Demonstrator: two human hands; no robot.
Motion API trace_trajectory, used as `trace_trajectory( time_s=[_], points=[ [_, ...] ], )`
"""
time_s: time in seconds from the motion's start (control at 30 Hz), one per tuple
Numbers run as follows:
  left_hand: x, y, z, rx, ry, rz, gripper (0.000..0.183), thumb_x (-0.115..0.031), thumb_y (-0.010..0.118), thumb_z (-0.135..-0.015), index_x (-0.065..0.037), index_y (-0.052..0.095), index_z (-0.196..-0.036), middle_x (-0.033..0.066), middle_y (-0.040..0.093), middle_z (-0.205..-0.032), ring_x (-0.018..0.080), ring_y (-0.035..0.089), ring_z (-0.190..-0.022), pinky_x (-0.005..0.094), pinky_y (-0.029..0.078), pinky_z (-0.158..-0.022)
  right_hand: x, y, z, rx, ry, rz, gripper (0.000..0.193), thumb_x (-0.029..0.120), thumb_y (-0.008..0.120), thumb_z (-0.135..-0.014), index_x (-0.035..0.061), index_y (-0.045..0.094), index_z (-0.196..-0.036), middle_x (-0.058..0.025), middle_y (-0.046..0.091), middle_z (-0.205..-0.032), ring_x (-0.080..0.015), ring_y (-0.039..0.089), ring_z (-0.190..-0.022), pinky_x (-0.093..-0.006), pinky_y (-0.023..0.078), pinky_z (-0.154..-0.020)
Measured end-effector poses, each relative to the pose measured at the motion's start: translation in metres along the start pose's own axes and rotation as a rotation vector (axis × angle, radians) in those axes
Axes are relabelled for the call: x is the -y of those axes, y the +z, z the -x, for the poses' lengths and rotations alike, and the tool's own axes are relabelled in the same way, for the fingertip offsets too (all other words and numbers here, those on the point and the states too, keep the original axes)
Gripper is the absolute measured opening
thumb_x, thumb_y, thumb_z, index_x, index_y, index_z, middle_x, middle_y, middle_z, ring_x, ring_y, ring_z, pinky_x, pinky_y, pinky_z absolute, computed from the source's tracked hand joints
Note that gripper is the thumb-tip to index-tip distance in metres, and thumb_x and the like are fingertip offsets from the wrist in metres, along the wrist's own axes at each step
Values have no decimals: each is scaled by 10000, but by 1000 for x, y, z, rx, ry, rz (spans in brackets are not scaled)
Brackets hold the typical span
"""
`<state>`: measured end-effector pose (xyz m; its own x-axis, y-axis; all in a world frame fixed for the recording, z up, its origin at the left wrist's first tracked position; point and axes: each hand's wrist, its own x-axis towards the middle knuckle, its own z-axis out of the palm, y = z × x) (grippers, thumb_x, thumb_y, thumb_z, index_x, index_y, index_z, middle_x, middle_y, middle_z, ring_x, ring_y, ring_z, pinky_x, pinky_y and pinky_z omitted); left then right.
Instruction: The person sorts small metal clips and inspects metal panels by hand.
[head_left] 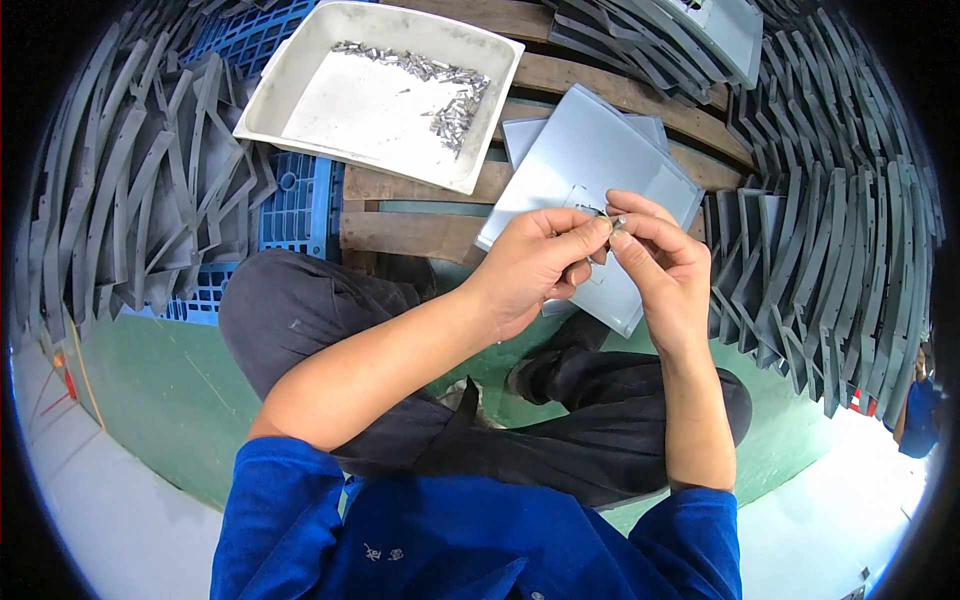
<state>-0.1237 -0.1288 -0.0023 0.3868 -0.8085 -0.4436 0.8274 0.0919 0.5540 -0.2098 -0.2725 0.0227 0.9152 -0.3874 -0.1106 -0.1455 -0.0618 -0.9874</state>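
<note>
Many grey bent metal parts (110, 180) are leaning in a packed stack at the far left, and just beside them a blue plastic pallet (290, 205) is showing its open grid. A cream bin (350, 115) is sitting tilted across the view, with small shiny metal pieces (460, 110) lying loose along its far and right sides. Next, a wooden pallet (540, 70) is running beneath the bin and the flat sheets. Further right, the left hand (535, 258) is narrowing to a pinch, its thumb and forefinger closing at a small metal part (620, 222), which is poking out between the fingertips above the pale panel. From the other side the right hand (675, 270) is pinching at the same part, its thumb and fingers almost meeting those of the left; how much each hand is gripping, I cannot tell, because the fingers are hiding most of it. The step in hand is looking like close fingertip handling of this one piece, and the next move is probably calling for a light, steady pinch from both sides, since so small a part could be slipping easily. Under the hands the pale panel (575, 150) is lying over another sheet, and at the far right more grey panels (830, 270) are standing in tight rows.
</note>
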Motion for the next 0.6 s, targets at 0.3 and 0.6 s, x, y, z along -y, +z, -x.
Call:
trace_trajectory(
  time_s=[0.3, 0.6],
  points=[
    [2, -2, -1, 0, 63, 12, 156, -200, 565, -962, -57, 622, -934, -22, 568, -800, 22, 446, -608, 173, 295, -477, 1, 1, 0, 10, -39, 101, 158, 66, 637, -881, -18, 705, -996, -123, 646, -1151, -180, 595, -1056, -299, 452, -906],
    [-2, 1, 1, 2, 17, 45, 188, -215, 540, -955, -47, 618, -925, 12, 578, -809, 48, 459, -598, 185, 306, -477, -5, -3, -3, 23, 139, -286, 226, 136, 570, -938, -48, 689, -995, -144, 640, -1165, -173, 617, -984, -308, 480, -904]
  ],
)
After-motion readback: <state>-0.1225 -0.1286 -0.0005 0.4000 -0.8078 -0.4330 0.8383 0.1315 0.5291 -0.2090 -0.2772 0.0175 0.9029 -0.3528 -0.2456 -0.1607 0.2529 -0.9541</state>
